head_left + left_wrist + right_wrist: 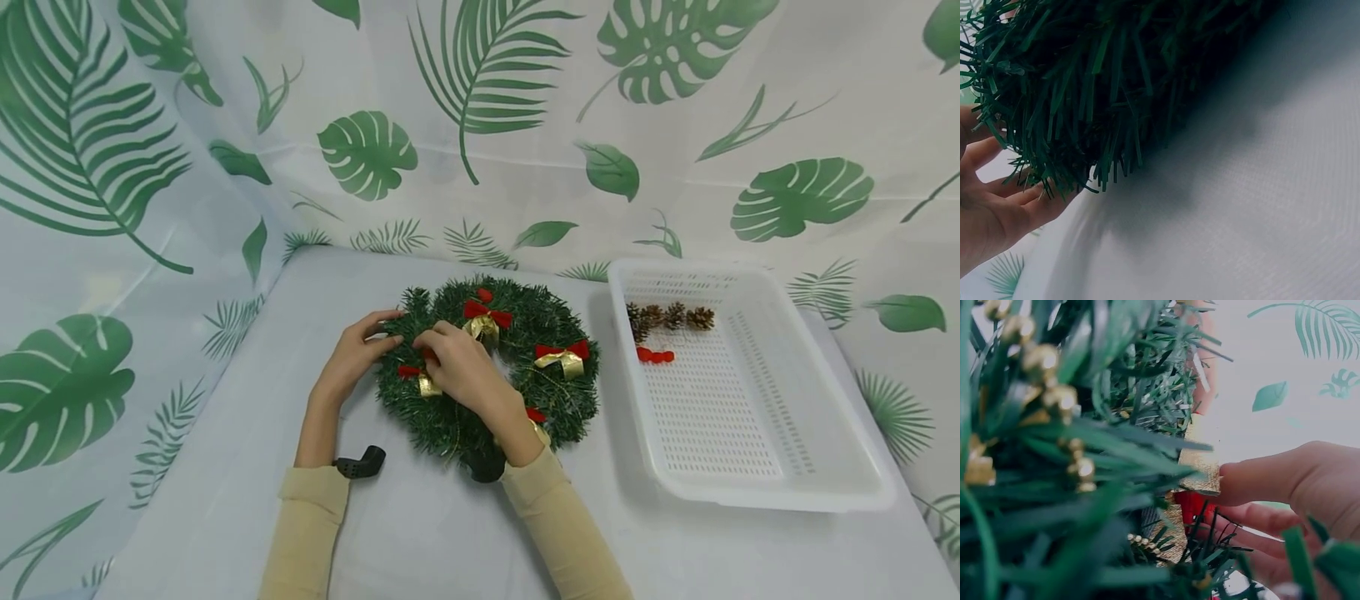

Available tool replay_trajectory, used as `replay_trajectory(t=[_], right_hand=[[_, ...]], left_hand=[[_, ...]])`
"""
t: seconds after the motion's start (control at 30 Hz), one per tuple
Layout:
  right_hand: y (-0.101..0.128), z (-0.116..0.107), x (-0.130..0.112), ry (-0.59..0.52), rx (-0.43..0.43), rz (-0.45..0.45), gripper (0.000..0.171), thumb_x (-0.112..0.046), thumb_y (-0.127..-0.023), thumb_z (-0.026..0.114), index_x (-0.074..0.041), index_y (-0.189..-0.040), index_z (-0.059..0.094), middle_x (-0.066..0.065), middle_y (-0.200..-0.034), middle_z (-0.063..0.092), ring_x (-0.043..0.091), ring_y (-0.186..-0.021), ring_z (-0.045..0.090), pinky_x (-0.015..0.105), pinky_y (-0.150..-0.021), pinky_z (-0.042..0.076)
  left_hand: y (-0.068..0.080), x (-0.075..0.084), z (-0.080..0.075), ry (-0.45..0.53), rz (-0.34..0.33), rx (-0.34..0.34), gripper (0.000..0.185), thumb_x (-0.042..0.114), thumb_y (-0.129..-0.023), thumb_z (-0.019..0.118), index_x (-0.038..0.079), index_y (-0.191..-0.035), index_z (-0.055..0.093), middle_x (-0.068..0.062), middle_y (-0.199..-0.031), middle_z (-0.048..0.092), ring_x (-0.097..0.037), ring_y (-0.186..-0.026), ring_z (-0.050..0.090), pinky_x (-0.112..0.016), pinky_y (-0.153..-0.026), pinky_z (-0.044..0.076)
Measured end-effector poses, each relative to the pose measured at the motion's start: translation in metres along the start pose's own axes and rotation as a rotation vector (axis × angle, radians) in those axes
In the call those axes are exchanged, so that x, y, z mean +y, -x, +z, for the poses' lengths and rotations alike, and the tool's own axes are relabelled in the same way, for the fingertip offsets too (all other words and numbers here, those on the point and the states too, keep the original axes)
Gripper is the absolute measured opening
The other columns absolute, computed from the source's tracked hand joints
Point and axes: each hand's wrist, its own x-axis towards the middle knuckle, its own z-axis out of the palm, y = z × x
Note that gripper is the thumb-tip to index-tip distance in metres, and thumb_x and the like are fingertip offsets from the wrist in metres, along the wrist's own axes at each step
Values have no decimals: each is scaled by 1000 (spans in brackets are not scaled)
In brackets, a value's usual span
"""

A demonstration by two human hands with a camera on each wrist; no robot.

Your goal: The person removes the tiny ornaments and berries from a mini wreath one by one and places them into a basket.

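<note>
A green tinsel wreath (558, 400) lies on the white table, dressed with red bows with gold ribbon tails and gold beads. My left hand (352, 354) holds its left outer edge; in the left wrist view that hand's fingers (1041, 206) reach into the foliage, tips partly hidden. Over the wreath's left side, my right hand (468, 371) pinches at a red bow (409, 371) with a gold tail. Close up in the right wrist view, the thumb (1260, 478) touches gold ribbon (1200, 456) beside a bit of red; the other fingers are partly hidden by green strands.
A white perforated basket (832, 400) stands to the right, with several pine cones (675, 315) and red balls (655, 356) near its left wall. A black device (362, 462) sits at my left wrist. Leaf-printed sheets (480, 200) hang behind and beside the table.
</note>
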Motion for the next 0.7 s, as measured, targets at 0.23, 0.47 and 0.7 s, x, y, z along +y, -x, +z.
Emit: replay_trajectory(t=[0.23,0.47,0.7], right_hand=[[1,-4,-2,-18,-22,-6,15,0,-98,65,0,-109,76,11,-103,63,19,-80,58,29,-70,50],[2,-8,-4,-33,-7,-14,15,1,-98,65,1,-108,76,10,-102,67,18,-79,58,29,-70,51],[4,-14,-6,-40,7,-15,18,0,-97,66,3,-113,74,13,-108,68,21,-84,63,31,-73,53]], left_hand=[[1,0,0,12,3,2,50,26,-104,64,22,-152,51,-11,-163,39,-38,-140,50,-56,-104,48],[1,0,0,6,6,-4,53,24,-104,63,19,-155,48,-15,-163,37,-39,-140,51,-54,-102,49],[2,3,1,2,-4,-4,53,25,-104,64,19,-154,49,-16,-164,34,-40,-141,48,-57,-104,47]])
